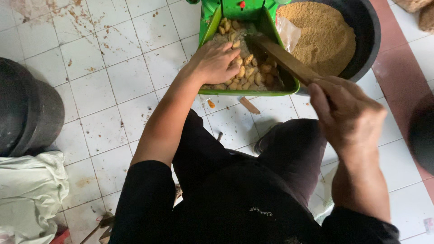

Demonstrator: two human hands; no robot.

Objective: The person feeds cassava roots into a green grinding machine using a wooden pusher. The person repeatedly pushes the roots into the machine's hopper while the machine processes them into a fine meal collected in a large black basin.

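The left hand [216, 62] rests spread on root pieces [246, 68] in the green hopper [246, 92]; the right hand [346, 108] grips a wooden stick [282, 58]. Fingers near the chute risk being jabbed.

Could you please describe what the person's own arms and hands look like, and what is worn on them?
Both arms are bare from the upper arm down, below short black sleeves. The left hand and right hand wear no gloves, rings or watch.
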